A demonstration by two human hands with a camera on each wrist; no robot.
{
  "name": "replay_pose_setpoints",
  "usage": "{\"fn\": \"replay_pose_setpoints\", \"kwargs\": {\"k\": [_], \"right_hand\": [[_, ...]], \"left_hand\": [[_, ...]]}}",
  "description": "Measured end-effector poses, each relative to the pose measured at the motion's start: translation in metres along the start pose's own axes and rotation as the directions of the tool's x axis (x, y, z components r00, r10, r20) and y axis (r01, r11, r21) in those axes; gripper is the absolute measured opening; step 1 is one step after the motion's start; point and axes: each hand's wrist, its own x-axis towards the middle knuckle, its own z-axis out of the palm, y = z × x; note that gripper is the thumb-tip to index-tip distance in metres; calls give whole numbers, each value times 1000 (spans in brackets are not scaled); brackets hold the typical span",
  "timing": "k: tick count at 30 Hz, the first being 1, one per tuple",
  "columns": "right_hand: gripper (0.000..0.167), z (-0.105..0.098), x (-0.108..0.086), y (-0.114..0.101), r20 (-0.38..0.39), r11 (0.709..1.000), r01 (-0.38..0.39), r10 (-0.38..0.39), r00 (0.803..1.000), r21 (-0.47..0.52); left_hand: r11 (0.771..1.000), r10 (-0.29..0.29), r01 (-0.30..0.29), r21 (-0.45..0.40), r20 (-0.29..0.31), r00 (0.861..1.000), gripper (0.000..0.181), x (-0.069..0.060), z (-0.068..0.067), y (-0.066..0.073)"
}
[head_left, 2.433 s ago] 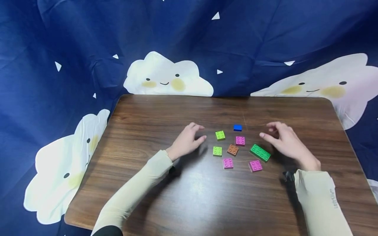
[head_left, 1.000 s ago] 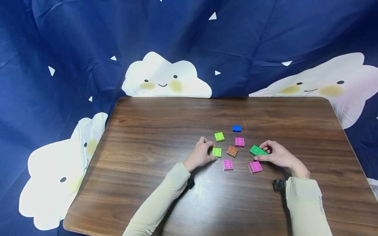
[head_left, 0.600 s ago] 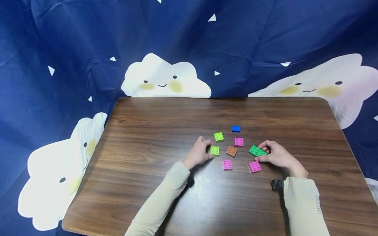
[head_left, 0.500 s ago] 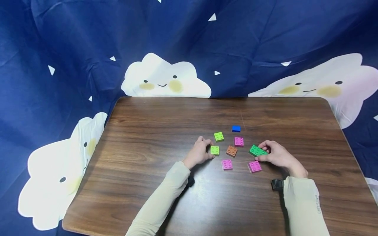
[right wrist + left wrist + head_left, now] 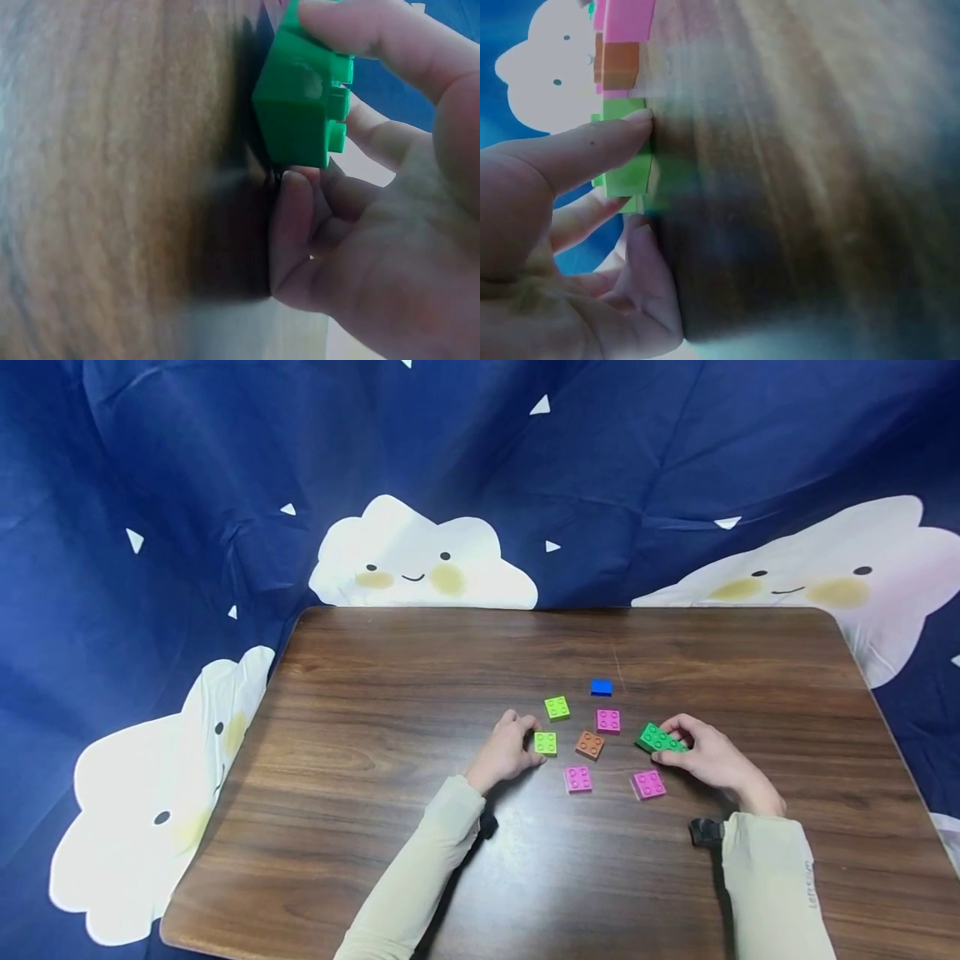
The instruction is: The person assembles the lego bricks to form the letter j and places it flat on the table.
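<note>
My left hand (image 5: pixel 504 750) pinches a lime green toy brick (image 5: pixel 545 743) between thumb and fingers. In the left wrist view the thumb lies on the side of that lime brick (image 5: pixel 626 165), which sits at the tabletop. On the right, my right hand (image 5: pixel 712 758) grips a long dark green brick (image 5: pixel 660 737) by its sides. The right wrist view shows this green brick (image 5: pixel 292 112) tilted over its shadow, with the thumb on one side. Between the hands lie a brown brick (image 5: pixel 589 745) and a pink brick (image 5: pixel 577 779).
Another lime brick (image 5: pixel 557 708), a magenta brick (image 5: pixel 608 721) and a small blue brick (image 5: pixel 602 687) lie farther back. Another pink brick (image 5: pixel 648 784) is just in front of the right hand. The wooden table (image 5: pixel 390 693) backs onto a blue curtain (image 5: pixel 585 460) with clouds.
Both hands came in from the sides and took hold of their bricks. The lime brick shifted slightly left, away from the brown one. The green brick has just moved slightly back and right.
</note>
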Motion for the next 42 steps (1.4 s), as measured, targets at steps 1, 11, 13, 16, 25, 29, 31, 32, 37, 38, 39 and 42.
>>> {"fn": "replay_pose_setpoints", "kwargs": {"k": [1, 11, 13, 16, 25, 29, 31, 32, 37, 38, 39, 42], "right_hand": [[46, -1, 0, 0, 0, 1000, -1, 1, 1000, -2], [43, -9, -7, 1, -119, 993, 61, -50, 992, 96], [44, -8, -8, -3, -161, 993, 62, -46, 986, 97], [44, 0, -8, -13, -222, 993, 72, -50, 974, 89], [46, 36, 4, -56, -258, 959, 167, -106, 960, 227], [45, 53, 10, -74, -233, 931, 197, -128, 964, 307], [45, 62, 13, -83, -215, 918, 204, -135, 967, 341], [44, 67, 14, -88, -204, 913, 203, -137, 969, 355], [45, 92, 20, -112, -159, 884, 187, -131, 979, 428], [46, 97, 21, -117, -155, 878, 188, -132, 979, 441], [46, 102, 21, -122, -154, 872, 185, -128, 980, 454], [45, 117, 24, -132, -176, 879, 178, -109, 978, 442]], "left_hand": [[1000, -1, 1, 0, 6, 1000, 37, 0, 0, 0], [996, -30, 31, -85, 14, 999, 35, 5, -6, -6], [993, -25, 26, -117, 8, 1000, 34, 4, -7, -8], [984, -20, 17, -176, -13, 1000, 34, 2, -8, -12], [940, -21, 3, -342, -48, 999, 39, -10, -19, -27], [929, -21, -12, -370, -85, 996, 39, -15, -27, -35], [934, -23, -17, -357, -109, 994, 37, -18, -31, -38], [934, -25, -20, -355, -123, 992, 37, -20, -33, -40], [930, -67, -6, -367, -185, 980, 38, -27, -43, -47], [928, -78, -2, -373, -199, 977, 38, -28, -45, -48], [924, -86, -1, -381, -210, 974, 39, -29, -47, -49], [916, -110, 6, -401, -238, 965, 40, -31, -51, -52]]}}
